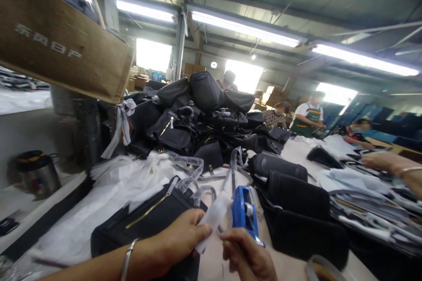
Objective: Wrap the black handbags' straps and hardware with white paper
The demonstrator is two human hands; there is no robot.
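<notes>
My left hand (174,239), with a silver bangle at the wrist, pinches a whitish translucent strip (214,217) between thumb and fingers. The strip slants up toward a blue tape dispenser (243,210) on the table. Close by on the right, my right hand (249,257) has curled fingers, with the fingertips just below the dispenser's left side; what they hold, if anything, I cannot make out. Under and beyond my left hand lies a black bag (132,228) with a gold zipper. Its handle (189,171) is wrapped in clear plastic.
Black bags (204,92) are heaped at the back. More black bags (300,197) lie right of the dispenser. White wrapping sheets (108,197) cover the left side. A tape roll (325,268) sits at the front right. A co-worker's hand (379,162) reaches in from the right; several people work farther back.
</notes>
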